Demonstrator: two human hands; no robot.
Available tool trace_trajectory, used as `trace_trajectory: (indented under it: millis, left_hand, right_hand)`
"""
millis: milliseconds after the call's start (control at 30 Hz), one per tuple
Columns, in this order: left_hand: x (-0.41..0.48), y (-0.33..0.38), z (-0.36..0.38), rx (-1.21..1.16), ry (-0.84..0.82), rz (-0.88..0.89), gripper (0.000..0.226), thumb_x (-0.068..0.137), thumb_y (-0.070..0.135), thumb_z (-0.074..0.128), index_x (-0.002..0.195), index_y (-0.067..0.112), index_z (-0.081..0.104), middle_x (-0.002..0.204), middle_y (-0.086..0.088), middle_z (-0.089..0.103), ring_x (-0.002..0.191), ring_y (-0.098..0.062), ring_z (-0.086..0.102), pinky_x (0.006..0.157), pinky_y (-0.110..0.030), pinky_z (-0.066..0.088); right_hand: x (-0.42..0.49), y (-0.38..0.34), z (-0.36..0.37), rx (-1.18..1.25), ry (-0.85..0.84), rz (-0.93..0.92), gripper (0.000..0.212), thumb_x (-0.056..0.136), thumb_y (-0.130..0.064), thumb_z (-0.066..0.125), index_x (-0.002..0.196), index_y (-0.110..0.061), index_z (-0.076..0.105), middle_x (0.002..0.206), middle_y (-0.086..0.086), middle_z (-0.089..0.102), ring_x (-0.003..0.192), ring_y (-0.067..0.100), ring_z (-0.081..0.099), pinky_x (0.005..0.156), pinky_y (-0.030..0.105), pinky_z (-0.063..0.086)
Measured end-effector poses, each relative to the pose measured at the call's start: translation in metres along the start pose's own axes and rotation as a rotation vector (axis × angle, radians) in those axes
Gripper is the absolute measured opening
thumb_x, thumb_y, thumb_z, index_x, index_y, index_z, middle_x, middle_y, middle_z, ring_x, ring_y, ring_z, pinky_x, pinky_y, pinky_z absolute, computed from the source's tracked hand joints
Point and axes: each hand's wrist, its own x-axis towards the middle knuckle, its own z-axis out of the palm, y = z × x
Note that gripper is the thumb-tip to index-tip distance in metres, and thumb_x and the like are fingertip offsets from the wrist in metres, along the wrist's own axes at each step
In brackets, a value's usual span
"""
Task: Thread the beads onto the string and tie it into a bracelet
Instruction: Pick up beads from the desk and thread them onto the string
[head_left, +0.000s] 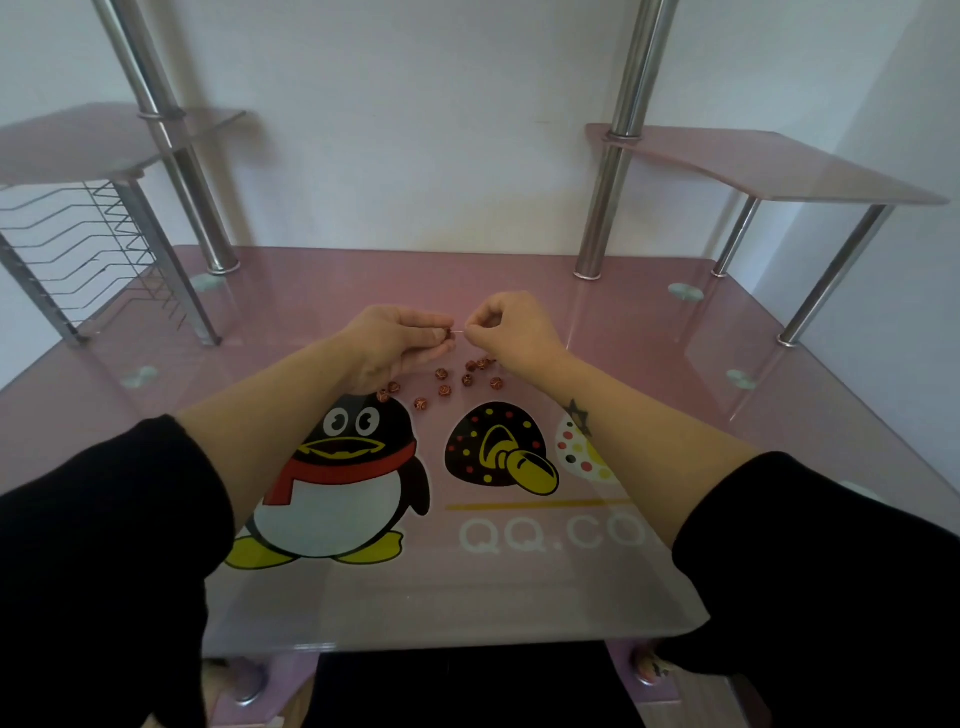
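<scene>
Hands met over the far middle of the pink glass surface (649, 395), bead and string between them.

The left hand (397, 340) pinched one reddish bead (450, 335); the right hand (511, 327) was closed on a thin string (460, 331), barely discernible. Loose beads (442, 389) lay scattered just nearer, above a penguin print (337, 478). Open room remained either side and toward the front edge. Chrome posts (605, 197) and side shelves (769, 166) stood against a white wall. Black sleeves (104, 545) cut off the lower corners.
</scene>
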Motion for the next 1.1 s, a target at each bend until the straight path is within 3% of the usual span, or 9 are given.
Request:
trace_trajectory:
  millis: [100, 300, 433, 733, 1000, 1100]
  left_hand:
    - [0.0003, -0.0006, -0.0006, 0.000, 0.000, 0.000, 0.023, 0.087, -0.010, 0.056, 0.106, -0.002, 0.067, 0.099, -0.017, 0.074, 0.095, -0.022, 0.072, 0.073, -0.022, 0.058]
    - [0.0006, -0.0010, -0.0011, 0.006, -0.005, -0.001, 0.024, 0.087, -0.010, 0.057, 0.107, -0.001, 0.067, 0.099, -0.017, 0.074, 0.096, -0.022, 0.072, 0.072, -0.022, 0.058]
    - [-0.0006, -0.0007, -0.0012, 0.016, -0.004, -0.005, 0.024, 0.087, -0.009, 0.057, 0.106, 0.000, 0.068, 0.098, -0.016, 0.075, 0.095, -0.021, 0.072, 0.071, -0.021, 0.058]
    - [-0.0049, 0.0001, 0.0017, 0.024, 0.011, -0.001, 0.023, 0.087, -0.010, 0.057, 0.106, -0.001, 0.067, 0.096, -0.016, 0.074, 0.091, -0.021, 0.073, 0.070, -0.021, 0.058]
    - [-0.0015, -0.0012, 0.0008, 0.072, 0.018, 0.015, 0.022, 0.086, -0.008, 0.061, 0.102, 0.004, 0.069, 0.095, -0.012, 0.075, 0.092, -0.018, 0.072, 0.073, -0.022, 0.058]
    - [-0.0005, -0.0018, 0.0006, 0.101, 0.007, 0.025, 0.023, 0.085, -0.008, 0.061, 0.102, 0.005, 0.069, 0.095, -0.010, 0.075, 0.092, -0.017, 0.072, 0.074, -0.021, 0.058]
  right_hand:
    - [-0.0006, 0.0001, 0.0000, -0.011, 0.006, 0.001, 0.006, 0.083, -0.013, 0.066, 0.077, -0.013, 0.067, 0.066, -0.013, 0.059, 0.059, -0.001, 0.054, 0.047, 0.005, 0.037]
    - [-0.0006, -0.0006, 0.0005, -0.004, -0.005, 0.009, 0.008, 0.084, -0.014, 0.066, 0.077, -0.016, 0.065, 0.068, -0.012, 0.059, 0.059, -0.001, 0.054, 0.047, 0.005, 0.036]
    - [-0.0006, -0.0001, 0.0015, 0.004, -0.008, 0.025, 0.006, 0.084, -0.013, 0.066, 0.077, -0.013, 0.066, 0.066, -0.010, 0.059, 0.057, 0.002, 0.054, 0.052, 0.014, 0.040]
    - [-0.0013, 0.0008, 0.0029, 0.025, -0.026, 0.038, 0.006, 0.084, -0.012, 0.066, 0.078, -0.012, 0.065, 0.069, -0.006, 0.062, 0.059, 0.006, 0.057, 0.059, 0.022, 0.050]
    - [-0.0010, 0.0007, 0.0042, 0.038, -0.036, 0.013, 0.006, 0.083, -0.011, 0.066, 0.077, -0.011, 0.067, 0.068, -0.007, 0.062, 0.060, 0.005, 0.058, 0.059, 0.021, 0.051]
    - [-0.0006, 0.0004, 0.0046, 0.035, -0.042, 0.001, 0.009, 0.084, -0.012, 0.067, 0.075, -0.013, 0.068, 0.065, -0.010, 0.062, 0.056, -0.001, 0.057, 0.055, 0.015, 0.049]
